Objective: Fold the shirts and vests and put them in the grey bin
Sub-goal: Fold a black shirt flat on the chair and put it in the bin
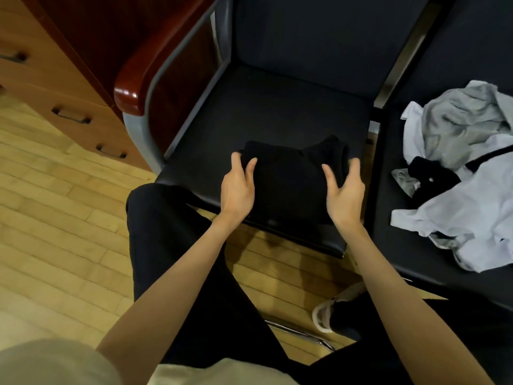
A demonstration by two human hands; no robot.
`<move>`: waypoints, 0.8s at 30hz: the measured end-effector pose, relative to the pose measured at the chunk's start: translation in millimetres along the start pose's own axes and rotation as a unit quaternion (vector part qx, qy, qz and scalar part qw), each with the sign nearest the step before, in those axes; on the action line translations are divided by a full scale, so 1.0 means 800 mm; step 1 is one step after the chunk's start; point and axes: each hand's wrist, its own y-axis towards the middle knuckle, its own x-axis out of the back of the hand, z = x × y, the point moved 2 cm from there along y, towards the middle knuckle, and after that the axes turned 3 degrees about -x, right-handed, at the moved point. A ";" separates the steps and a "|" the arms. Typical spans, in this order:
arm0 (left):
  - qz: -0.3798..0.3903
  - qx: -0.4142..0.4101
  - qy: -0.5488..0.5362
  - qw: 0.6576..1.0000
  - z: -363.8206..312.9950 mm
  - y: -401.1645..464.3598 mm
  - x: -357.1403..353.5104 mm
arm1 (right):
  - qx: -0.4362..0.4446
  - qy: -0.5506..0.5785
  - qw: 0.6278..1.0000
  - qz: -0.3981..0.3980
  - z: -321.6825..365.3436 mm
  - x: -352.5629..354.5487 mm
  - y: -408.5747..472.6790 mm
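A folded black garment (pixel 291 173) lies on the black seat of a chair (pixel 266 112) in front of me. My left hand (pixel 238 187) rests on the garment's left edge, thumb and fingers spread over the corner. My right hand (pixel 345 190) is at the garment's right edge, fingers straight and slightly blurred, with the thumb on top of the cloth. The grey bin is not in view.
A heap of unfolded grey and white clothes (pixel 466 173) with a black piece lies on the neighbouring seat at the right. A wooden armrest (pixel 155 65) and a drawer cabinet (pixel 55 79) stand at the left. My legs and a slipper (pixel 333 309) are below.
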 end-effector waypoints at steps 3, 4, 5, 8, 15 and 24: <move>-0.012 0.005 -0.024 1.000 -0.005 0.017 0.001 | -0.016 0.036 0.999 0.006 -0.001 -0.014 0.020; -0.015 0.007 -0.022 1.000 -0.006 0.025 0.001 | -0.016 0.044 0.999 0.012 -0.001 -0.021 0.027; -0.017 0.010 -0.019 1.000 -0.008 0.034 0.000 | -0.017 0.047 0.999 0.021 -0.001 -0.028 0.035; -0.019 0.029 -0.022 0.999 -0.010 0.061 -0.006 | -0.040 0.043 0.997 0.051 -0.002 -0.053 0.063; 0.006 0.090 0.016 0.996 -0.003 0.109 -0.003 | -0.113 0.030 0.988 0.101 0.007 -0.092 0.104; -0.006 0.126 0.042 0.991 -0.109 0.136 0.106 | -0.129 0.026 0.980 0.152 0.146 -0.049 0.129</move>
